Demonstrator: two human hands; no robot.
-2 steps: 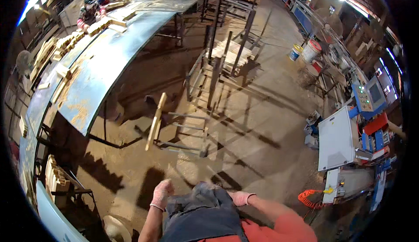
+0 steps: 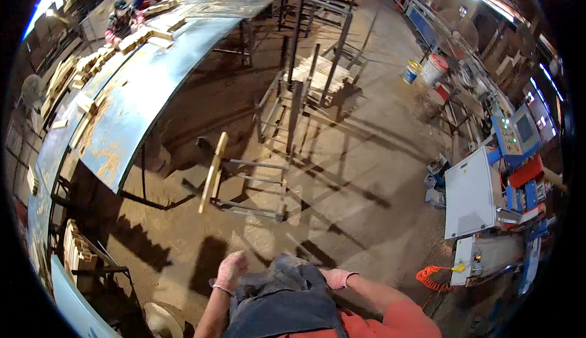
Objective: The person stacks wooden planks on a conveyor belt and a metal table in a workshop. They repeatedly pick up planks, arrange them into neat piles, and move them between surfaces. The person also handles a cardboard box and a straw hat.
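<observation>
I see almost no change from a moment ago: both gloved hands stay at the dark apron against my chest. My left hand is clenched on its upper left edge, my right hand grasping its upper right edge.

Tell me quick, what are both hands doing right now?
Left hand: closed, gripping the dark apron.
Right hand: on the dark apron's top edge; grip cannot be told.

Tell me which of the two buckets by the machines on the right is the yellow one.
The smaller bucket, the one on the left of the pair. Its neighbour, the white bucket, is larger and has a red band at its rim.
</observation>
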